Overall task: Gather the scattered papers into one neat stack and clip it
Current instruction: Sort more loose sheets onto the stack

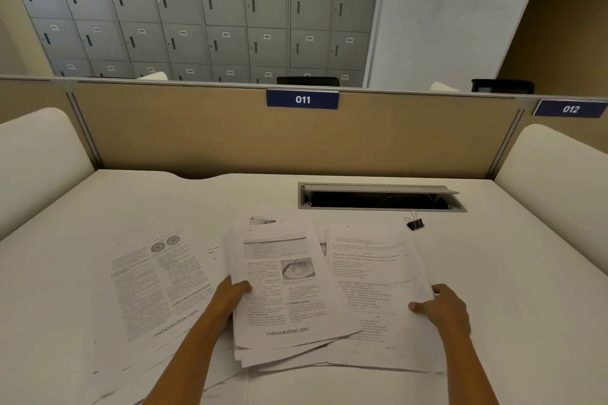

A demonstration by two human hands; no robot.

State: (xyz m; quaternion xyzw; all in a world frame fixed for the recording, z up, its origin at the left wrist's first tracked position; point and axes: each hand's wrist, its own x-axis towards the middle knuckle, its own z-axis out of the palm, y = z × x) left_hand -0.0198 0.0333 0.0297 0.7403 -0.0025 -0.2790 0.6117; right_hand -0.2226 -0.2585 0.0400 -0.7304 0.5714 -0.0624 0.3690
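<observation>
Left hand [232,297] grips middle pile [286,289], fingers hidden under it; right hand [444,307] pinches right sheets [371,289]. Left pages [154,286] cut off at bottom.

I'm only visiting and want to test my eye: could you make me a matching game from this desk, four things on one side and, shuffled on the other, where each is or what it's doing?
Things:
1. binder clip
2. left hand
3. right hand
4. sign 011

Places or states:
A. holds the right-side papers
B. hangs on the divider
C. lies on the desk by the cable hatch
D. holds the middle pile

Pairs: 1-C, 2-D, 3-A, 4-B.
</observation>
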